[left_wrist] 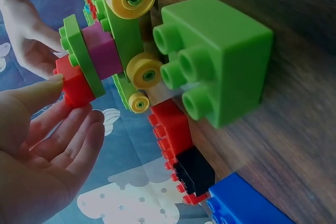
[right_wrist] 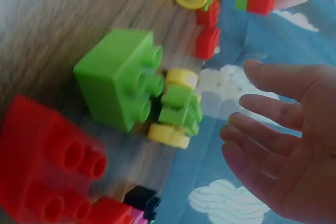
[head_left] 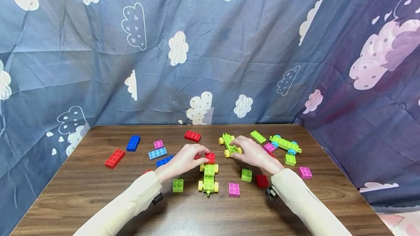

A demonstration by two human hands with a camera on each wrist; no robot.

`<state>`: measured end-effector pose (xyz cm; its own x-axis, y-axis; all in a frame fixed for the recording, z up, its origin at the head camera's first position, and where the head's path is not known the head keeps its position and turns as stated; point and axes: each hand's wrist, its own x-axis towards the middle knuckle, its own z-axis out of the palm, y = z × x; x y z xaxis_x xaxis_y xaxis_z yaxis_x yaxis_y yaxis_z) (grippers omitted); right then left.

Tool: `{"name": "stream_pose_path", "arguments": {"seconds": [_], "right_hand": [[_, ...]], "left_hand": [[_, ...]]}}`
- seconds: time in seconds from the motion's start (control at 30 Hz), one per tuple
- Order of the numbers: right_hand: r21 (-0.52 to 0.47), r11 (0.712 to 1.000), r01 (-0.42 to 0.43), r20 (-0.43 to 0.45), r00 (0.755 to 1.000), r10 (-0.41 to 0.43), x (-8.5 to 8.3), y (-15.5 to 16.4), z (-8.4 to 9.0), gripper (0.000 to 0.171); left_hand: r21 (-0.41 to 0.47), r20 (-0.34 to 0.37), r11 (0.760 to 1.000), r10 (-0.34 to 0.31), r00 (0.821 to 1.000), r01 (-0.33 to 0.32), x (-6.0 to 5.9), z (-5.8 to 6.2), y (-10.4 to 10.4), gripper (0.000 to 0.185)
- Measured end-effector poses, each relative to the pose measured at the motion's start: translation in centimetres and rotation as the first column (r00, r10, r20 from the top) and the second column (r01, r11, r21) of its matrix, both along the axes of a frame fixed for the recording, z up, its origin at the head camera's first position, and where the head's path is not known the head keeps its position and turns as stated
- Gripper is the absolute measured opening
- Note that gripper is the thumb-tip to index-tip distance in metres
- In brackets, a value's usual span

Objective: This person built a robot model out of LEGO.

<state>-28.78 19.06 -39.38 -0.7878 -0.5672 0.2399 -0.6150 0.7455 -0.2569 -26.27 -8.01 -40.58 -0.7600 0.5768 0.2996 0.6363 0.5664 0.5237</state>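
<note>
My left hand [head_left: 187, 159] pinches a red brick [left_wrist: 77, 81] between thumb and fingers in the left wrist view. That brick sits on a green piece [left_wrist: 84, 55], which is stacked on a pink brick [left_wrist: 103, 51] over a green wheeled base [head_left: 208, 180] with yellow wheels. Over to the right, my right hand [head_left: 251, 150] holds nothing; its fingers are extended and spread in the right wrist view. It hovers close to a second green base [head_left: 228, 142] with yellow wheels, overlapping its near end in the head view.
Loose green bricks [head_left: 178, 185] and a pink brick [head_left: 234, 189] lie around the stacked car. Red [head_left: 115, 158] and blue bricks [head_left: 133, 143] are on the left. A blue-wheeled green base [head_left: 284, 144] stands at the right, before a cloud-patterned curtain [head_left: 210, 65] behind the table.
</note>
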Motion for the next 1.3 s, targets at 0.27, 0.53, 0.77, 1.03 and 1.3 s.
{"name": "stream_pose_path", "arguments": {"seconds": [0.27,0.53,0.77,1.03,1.3], "right_hand": [[0.109,0.993,-0.042,0.062,0.997,0.035,-1.6,0.6,-0.8,0.034],[0.162,0.986,-0.050,0.098,0.995,0.034,-1.9,0.5,-1.1,0.030],[0.168,0.985,-0.032,0.079,0.997,0.019,-2.0,0.4,-1.3,0.030],[0.189,0.982,-0.007,0.074,0.997,-0.008,-2.0,0.4,-1.6,0.030],[0.197,0.980,0.021,0.086,0.995,-0.039,-1.8,0.3,-1.4,0.031]], "left_hand": [[-0.036,-0.008,0.999,0.005,1.000,-0.005,-0.5,0.1,0.8,0.024],[-0.071,-0.017,0.997,0.010,1.000,-0.011,-1.6,0.4,1.5,0.025],[-0.106,-0.063,0.994,0.016,0.998,-0.022,-2.7,0.5,1.9,0.026],[-0.137,-0.163,0.989,0.035,0.986,-0.058,-2.2,0.3,1.8,0.036],[-0.238,-0.355,0.971,-0.054,0.933,-0.035,-0.5,0.1,1.5,0.052]]}}
